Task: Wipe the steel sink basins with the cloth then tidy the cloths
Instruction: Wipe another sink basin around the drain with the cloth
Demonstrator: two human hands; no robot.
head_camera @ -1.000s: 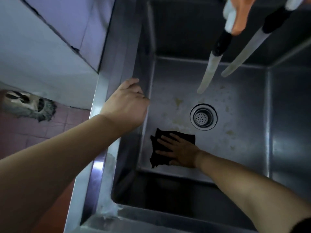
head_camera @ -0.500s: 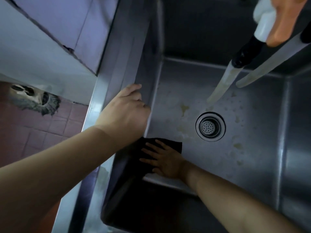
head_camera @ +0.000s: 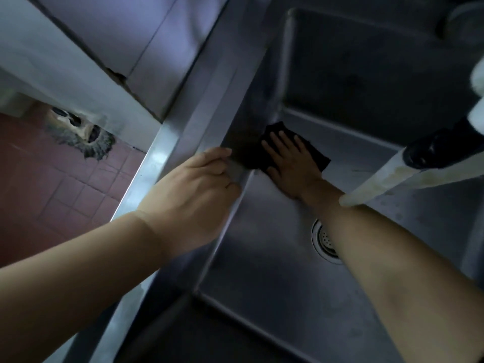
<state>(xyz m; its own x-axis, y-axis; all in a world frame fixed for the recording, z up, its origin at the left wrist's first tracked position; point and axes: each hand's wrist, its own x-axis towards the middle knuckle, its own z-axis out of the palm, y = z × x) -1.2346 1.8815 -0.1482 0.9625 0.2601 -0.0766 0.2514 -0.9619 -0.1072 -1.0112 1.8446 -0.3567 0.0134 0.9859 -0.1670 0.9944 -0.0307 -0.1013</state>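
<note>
Cloth (head_camera: 309,146), dark and soft-edged, is lying on the floor of the brushed-steel sink (head_camera: 262,258), in its far left corner, and the right hand (head_camera: 293,163) is pressing on it with fingers spread flat, not closed around it. Left hand (head_camera: 193,195) is curling over the smooth rim beside it. The right forearm is half hiding the round drain (head_camera: 323,238) (no writing is showing anywhere).

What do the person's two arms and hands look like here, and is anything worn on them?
Both forearms are bare as far as the frame shows. The left hand and the right hand wear no gloves, and no rings, watch or bracelet can be seen. At the bottom right corner a small dark edge shows on the right arm, perhaps a sleeve; it is too little to tell.
</note>
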